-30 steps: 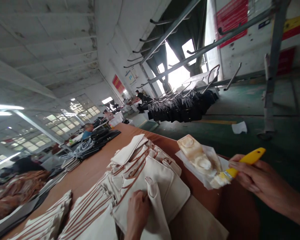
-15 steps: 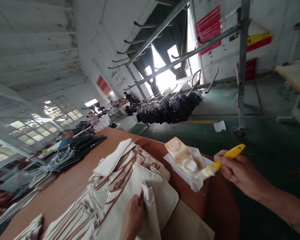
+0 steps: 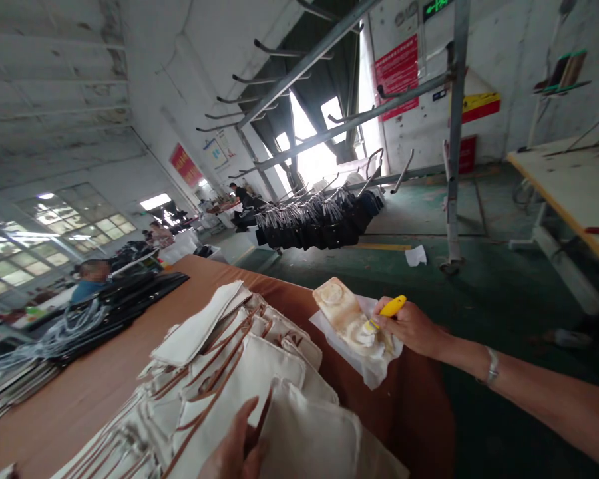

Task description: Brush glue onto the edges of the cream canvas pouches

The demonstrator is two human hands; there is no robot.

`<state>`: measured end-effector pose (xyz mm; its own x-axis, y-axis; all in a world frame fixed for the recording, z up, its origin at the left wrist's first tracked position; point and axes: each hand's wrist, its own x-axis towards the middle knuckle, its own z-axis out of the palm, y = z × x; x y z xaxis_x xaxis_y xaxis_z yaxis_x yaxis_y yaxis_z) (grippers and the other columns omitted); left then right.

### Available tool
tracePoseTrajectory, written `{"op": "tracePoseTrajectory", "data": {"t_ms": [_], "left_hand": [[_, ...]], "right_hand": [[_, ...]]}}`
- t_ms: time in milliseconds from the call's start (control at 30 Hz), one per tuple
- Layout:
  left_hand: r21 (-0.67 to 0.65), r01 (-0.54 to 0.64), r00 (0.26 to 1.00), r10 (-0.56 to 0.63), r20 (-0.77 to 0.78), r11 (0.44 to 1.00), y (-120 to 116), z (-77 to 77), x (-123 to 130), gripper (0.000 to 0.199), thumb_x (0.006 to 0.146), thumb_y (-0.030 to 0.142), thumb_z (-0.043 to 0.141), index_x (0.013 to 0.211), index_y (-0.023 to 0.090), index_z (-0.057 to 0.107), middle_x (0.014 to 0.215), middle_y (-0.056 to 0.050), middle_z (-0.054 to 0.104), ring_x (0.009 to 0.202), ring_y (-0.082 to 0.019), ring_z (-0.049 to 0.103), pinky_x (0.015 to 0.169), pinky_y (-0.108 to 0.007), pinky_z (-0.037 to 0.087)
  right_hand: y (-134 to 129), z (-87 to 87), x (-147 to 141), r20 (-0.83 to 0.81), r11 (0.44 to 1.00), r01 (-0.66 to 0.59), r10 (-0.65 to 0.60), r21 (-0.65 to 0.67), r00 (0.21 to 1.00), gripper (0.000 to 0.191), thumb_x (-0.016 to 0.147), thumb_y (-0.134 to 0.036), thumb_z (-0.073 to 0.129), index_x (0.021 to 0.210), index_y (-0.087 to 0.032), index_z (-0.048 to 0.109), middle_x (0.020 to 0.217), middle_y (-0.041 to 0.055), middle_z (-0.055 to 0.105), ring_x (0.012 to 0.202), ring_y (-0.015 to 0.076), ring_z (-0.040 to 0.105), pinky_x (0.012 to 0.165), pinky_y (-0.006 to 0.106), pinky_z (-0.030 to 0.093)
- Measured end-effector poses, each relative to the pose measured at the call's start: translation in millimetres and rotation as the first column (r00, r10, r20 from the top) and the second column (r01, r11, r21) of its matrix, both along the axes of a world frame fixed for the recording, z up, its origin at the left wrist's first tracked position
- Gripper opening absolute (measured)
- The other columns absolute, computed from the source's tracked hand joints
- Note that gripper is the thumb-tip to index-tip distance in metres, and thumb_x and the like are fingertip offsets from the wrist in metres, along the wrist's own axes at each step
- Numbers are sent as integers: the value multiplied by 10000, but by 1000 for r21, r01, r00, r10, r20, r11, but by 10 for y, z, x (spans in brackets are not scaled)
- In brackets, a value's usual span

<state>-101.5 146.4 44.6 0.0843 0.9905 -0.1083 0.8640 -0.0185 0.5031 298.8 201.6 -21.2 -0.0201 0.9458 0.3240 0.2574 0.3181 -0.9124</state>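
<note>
My right hand (image 3: pixel 404 327) is closed around the yellow handle of a paintbrush (image 3: pixel 393 307). Its bristles rest in the whitish paste in a cut-open plastic container (image 3: pixel 335 297), which lies on a white sheet (image 3: pixel 367 374) at the table's edge. Low in the middle, my left hand (image 3: pixel 234 442) has its thumb and fingers apart beside the raised edge of a cream fabric piece (image 3: pixel 312 432). Under and around it spreads an overlapping stack of cream fabric pieces (image 3: pixel 267 362) with brown edging.
The brown-covered table (image 3: pixel 130 342) carries black pieces with pale cords (image 3: pixel 144 309) at the left. Beyond it stands a metal rack (image 3: pixel 454 146) with dark bags (image 3: pixel 319 223) hanging. Another table (image 3: pixel 569 173) is at the right. A person (image 3: pixel 92 279) sits at the far left.
My right hand has moved left, bringing the brush from the sheet's right edge into the container. My left hand's fingers have spread, and the folded flap now lies flatter. The view has shifted right.
</note>
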Motion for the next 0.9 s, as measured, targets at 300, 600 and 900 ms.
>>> {"op": "tracePoseTrajectory", "data": {"t_ms": [300, 600, 900], "left_hand": [[111, 94, 855, -22, -519, 989, 34, 199, 843, 261, 859, 84, 443, 949, 229, 641, 979, -52, 685, 972, -237, 630, 815, -334, 408], [113, 21, 908, 28, -419, 993, 19, 29, 888, 322, 838, -1, 341, 883, 215, 575, 936, -60, 687, 817, -207, 682, 668, -287, 426], [50, -106, 941, 84, 328, 993, 143, -165, 744, 418, 839, 516, 557, 1034, 182, 714, 963, -64, 730, 902, -228, 673, 814, -307, 497]], "right_hand": [[304, -199, -100, 219, 996, -93, 90, -1, 971, 116, 801, -237, 608, 818, -192, 714, 775, 10, 690, 711, 202, 629, 693, 280, 455], [105, -96, 20, 348, 961, -257, 209, 99, 914, 149, 895, -257, 560, 861, -194, 691, 855, 32, 680, 793, 193, 615, 796, 301, 452], [-110, -69, 172, 397, 936, -293, 197, 197, 896, 159, 964, -231, 508, 976, -187, 660, 936, 68, 669, 869, 207, 608, 808, 332, 452]]}}
